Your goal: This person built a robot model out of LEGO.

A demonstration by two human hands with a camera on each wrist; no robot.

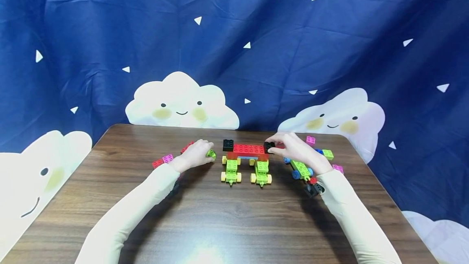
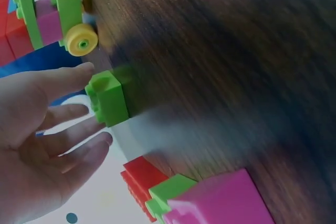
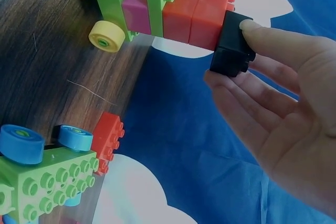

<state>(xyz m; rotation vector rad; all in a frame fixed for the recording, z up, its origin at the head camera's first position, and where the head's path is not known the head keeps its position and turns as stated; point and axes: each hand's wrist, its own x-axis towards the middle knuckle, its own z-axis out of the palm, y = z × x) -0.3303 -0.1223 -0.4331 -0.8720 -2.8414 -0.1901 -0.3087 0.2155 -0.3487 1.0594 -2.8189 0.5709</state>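
In the middle stands a built toy with a red brick beam (image 1: 248, 149) on two green wheeled bases (image 1: 231, 172) with yellow wheels. A black brick (image 1: 228, 145) sits at the beam's left end. My right hand (image 1: 293, 149) pinches another black brick (image 3: 229, 45) between thumb and fingertips, right at the beam's other end. Left of the toy, my left hand (image 1: 197, 155) has thumb and fingertips on opposite sides of a small green brick (image 2: 109, 98), close over the table.
Left of the left hand lie red (image 1: 157, 163) and pink bricks (image 1: 167, 158). A green wheeled base with blue wheels (image 1: 301, 170) is beside the right forearm, among pink (image 1: 310, 140), green (image 1: 327, 155) and black pieces (image 1: 312, 190). A blue cloud-print cloth (image 1: 234, 44) hangs behind the wooden table (image 1: 234, 223).
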